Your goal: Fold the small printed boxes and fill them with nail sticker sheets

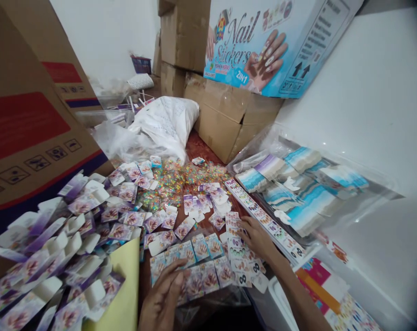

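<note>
My left hand [165,294] hovers at the near end of two rows of small nail sticker boxes [200,248], blue-edged at the back and purple at the front. Its fingers and thumb are apart with nothing visible between them. Just right of the rows lie overlapping nail sticker sheets [236,253], printed with small coloured nail designs. My right hand [257,236] reaches over their right edge, fingers stretched out and touching the sheets; its thumb is hard to make out. A long sticker strip [263,216] runs behind that hand.
Opened small boxes [87,248] pile up on the left beside a yellow sheet [120,289]. Colourful wrapped candies [170,179] spread across the middle. A tray of stacked blue-and-white cards [308,202] stands right. Behind are a white sack [167,119] and large cartons [225,115].
</note>
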Demonstrator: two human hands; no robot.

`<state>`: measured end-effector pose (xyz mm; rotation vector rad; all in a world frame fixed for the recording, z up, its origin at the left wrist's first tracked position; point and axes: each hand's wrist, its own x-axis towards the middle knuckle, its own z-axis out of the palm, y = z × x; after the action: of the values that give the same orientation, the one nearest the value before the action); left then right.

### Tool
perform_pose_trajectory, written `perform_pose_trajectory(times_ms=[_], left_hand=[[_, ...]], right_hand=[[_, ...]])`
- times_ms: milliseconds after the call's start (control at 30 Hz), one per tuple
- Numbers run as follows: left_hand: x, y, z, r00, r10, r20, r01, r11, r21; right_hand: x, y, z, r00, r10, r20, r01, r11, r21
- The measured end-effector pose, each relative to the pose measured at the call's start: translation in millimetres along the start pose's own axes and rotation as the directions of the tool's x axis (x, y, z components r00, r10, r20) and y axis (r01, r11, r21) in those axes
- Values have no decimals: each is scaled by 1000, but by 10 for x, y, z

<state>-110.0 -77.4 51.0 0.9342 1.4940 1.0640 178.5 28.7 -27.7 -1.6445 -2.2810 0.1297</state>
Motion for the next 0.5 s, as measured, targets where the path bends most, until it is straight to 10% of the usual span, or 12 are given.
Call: perform_pose_trajectory(times_ms=[333, 500], left_hand=[[144, 99, 428, 935, -140, 327, 233, 936, -264], [155, 245, 840, 585, -96, 805, 641, 663, -387]], right_hand=[[330, 177, 4, 997, 57, 56, -62, 994, 87], [77, -120, -861, 991, 123, -44, -99, 926, 364]])
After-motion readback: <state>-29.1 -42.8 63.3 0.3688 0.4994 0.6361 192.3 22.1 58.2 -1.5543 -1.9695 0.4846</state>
